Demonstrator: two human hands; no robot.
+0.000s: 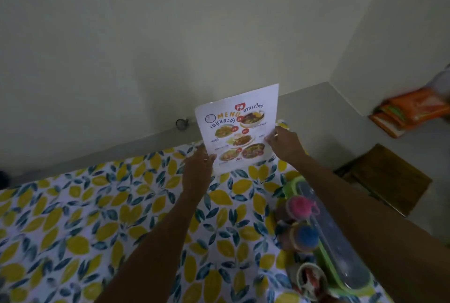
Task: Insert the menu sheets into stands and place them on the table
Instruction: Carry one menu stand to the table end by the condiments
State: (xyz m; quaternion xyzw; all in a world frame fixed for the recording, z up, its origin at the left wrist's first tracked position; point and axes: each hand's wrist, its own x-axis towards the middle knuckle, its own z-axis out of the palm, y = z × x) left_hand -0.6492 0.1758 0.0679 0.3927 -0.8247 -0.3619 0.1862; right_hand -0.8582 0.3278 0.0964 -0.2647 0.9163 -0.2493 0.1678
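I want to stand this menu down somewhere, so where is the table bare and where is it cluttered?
The tablecloth is bare left of the left hand and arm, back to the wall. A narrower patch lies between the arms, below the menu. The right edge is crowded: the green tray, pink-capped and blue-capped bottles, and a small cup.

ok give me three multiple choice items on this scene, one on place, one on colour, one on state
1. Where is the menu sheet?
A. flat on the floor
B. upright at the table's far edge
C. inside the green tray

2. What colour are the two bottle caps beside the green tray?
A. pink and blue
B. both white
C. black and yellow

3. How is the sheet held?
A. left hand only
B. by no hand
C. both hands

Answers: B, it stands past the lemon-print tablecloth; A, pink cap, blue cap; C, left hand and right hand grip its sides.
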